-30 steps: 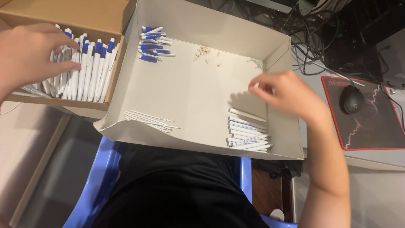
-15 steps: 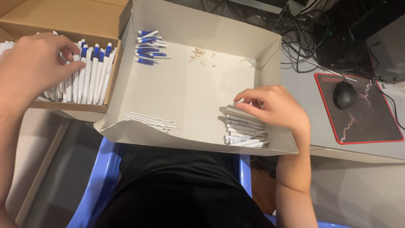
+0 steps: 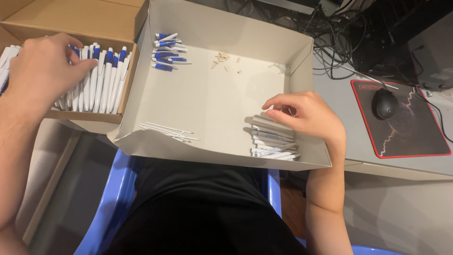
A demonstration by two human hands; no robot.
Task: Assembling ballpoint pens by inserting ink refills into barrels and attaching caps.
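Observation:
A grey cardboard tray [image 3: 302, 52] rests across my lap. My right hand [image 3: 306, 118] hovers in its near right corner, fingertips touching the top of a pile of white pen barrels [image 3: 272, 141]; I cannot tell whether it grips one. My left hand [image 3: 42, 73] lies on a row of white pens with blue tops [image 3: 101, 78] standing in a brown cardboard box [image 3: 71, 21] at the left. Inside the tray are a heap of blue pen parts [image 3: 167, 52] at the far left, thin white refills [image 3: 170, 132] near the front and small springs [image 3: 224, 59] at the back.
A grey desk [image 3: 401, 165] at the right carries a black mouse [image 3: 386, 104] on a dark mouse pad with a red edge [image 3: 406, 146]. Black cables [image 3: 339, 42] tangle behind the tray. I sit on a blue plastic chair [image 3: 111, 198].
My right hand dropped from above the pile of barrels onto it, then eased a little back. My left hand stayed on the pens in the brown box.

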